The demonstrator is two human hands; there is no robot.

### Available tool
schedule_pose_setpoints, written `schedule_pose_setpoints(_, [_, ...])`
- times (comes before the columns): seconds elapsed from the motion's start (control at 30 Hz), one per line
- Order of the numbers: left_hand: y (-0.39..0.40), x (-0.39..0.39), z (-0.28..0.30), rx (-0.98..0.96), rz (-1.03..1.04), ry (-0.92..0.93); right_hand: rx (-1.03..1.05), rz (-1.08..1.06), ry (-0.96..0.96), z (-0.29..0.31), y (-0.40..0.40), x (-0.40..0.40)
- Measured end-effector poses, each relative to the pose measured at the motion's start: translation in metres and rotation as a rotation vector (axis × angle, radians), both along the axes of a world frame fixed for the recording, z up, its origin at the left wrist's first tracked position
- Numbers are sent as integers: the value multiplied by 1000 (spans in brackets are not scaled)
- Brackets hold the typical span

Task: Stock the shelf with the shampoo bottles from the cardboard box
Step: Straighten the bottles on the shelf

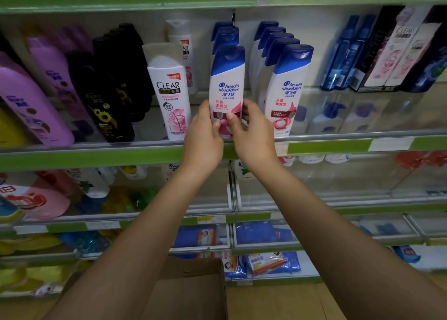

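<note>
The step in hand looks like seating a bottle [227, 85] at the front of its row on the shelf [96, 154], in the centre of the frame. To do it well, I would keep the bottle upright with its label facing out, lower its base behind the clear front lip, and push it back until it touches the blue-capped bottles behind it. It should line up with the neighbouring row [287, 87] to the right and stay apart from the Clear bottle [169, 97] just to the left. Only then should the grip loosen, one hand at a time, so the tall, narrow bottle does not tip.

Both hands are on the lower part of the bottle. The left hand [203, 136] wraps the left edge, thumb lying on the front of the label. The right hand [254, 131] takes the right edge, thumb pressed on the front and fingers curled behind. The two thumbs nearly meet.

The box [193, 288] sits at the bottom centre of the frame, between the forearms; its contents cannot be seen.
</note>
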State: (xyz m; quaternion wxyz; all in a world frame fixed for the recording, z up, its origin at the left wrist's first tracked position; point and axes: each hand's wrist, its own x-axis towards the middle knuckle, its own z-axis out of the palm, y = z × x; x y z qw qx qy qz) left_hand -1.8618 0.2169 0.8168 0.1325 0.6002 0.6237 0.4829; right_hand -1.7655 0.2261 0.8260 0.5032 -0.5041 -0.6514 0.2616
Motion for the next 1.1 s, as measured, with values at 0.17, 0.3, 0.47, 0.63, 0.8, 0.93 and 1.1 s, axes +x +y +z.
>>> schedule_pose_setpoints(0.17, [-3, -1, 2, 6, -31, -31, 11, 71, 102, 16, 5, 0])
schedule_pose_setpoints(0.3, [-3, -2, 1, 2, -44, -33, 19, 75, 155, 27, 11, -2])
schedule_pose_setpoints(0.47, [-3, -3, 0, 11, -23, -20, 22, 57, 129, 27, 11, -5])
schedule_pose_setpoints(0.63, [-4, -3, 1, 3, -13, -5, 24, 59, 112, 28, 10, -4])
schedule_pose_setpoints(0.8, [-7, 0, 1, -18, -44, -10, 26, 87, 111, 26, 9, -1])
schedule_pose_setpoints(0.93, [-16, 5, 2, -7, -46, -33, 84, 81, 133, 27, -7, 7])
schedule_pose_setpoints(1.1, [-48, 27, 4, 29, 199, 99, 322, -46, 169, 36, -25, 37])
